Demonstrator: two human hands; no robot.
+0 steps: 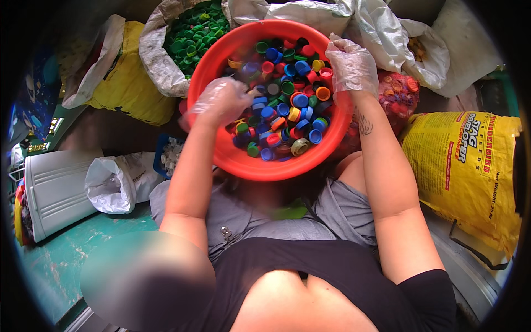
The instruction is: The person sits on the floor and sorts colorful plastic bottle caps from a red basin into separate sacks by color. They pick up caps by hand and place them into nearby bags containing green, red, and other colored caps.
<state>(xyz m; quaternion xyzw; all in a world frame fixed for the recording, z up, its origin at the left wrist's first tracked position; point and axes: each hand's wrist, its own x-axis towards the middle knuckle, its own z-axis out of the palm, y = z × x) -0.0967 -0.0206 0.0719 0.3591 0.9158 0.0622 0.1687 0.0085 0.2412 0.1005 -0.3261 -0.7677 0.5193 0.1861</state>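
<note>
A red plastic basin [286, 172] in front of me holds many loose plastic bottle caps [290, 112] in blue, red, green, yellow and orange. My right hand [352, 64], in a clear plastic glove, grips the basin's rim at the upper right. Over the left part of the basin is my left hand [226, 99], gloved the same way and blurred by motion. Its fingertips point in toward the caps, and I cannot tell whether anything is between them.
Beyond the basin stands a white sack of green caps [195, 39], beside other white sacks [381, 37]. A yellow sack [137, 79], a small white bag [112, 186] and a blue container of pale caps [168, 155] lie left. Right are a red mesh bag [398, 93] and a yellow feed sack [460, 166].
</note>
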